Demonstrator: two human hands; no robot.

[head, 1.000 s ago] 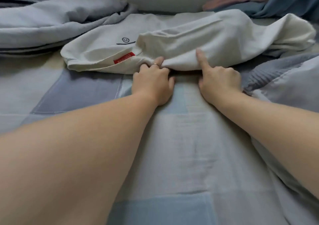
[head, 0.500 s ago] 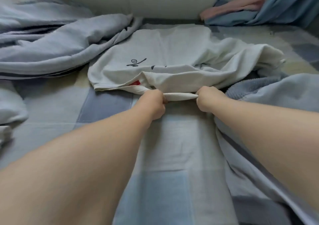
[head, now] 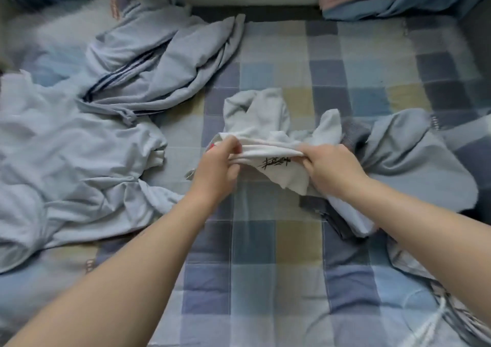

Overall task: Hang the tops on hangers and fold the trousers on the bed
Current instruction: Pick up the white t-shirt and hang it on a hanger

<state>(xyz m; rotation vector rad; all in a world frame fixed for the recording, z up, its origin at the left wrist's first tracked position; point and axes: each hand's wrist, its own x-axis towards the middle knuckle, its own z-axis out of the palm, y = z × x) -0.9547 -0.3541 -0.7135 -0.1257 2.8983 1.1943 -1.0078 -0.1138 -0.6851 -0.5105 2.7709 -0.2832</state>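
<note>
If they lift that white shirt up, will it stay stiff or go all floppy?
Probably floppy: the white shirt bunches and sags between the left hand and right hand gripping it. Likely light, since the cloth looks thin and creases finely. Its far end lies crumpled on the bed, so it shouldn't roll.

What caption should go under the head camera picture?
Left hand and right hand grip a bunched white printed top over the checked bedsheet.

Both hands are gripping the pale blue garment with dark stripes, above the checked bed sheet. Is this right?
Not quite. The head view shows the left hand and the right hand gripping the white top with a black print. The striped garment lies untouched farther back on the left. The checked bed sheet is indeed below.
</note>
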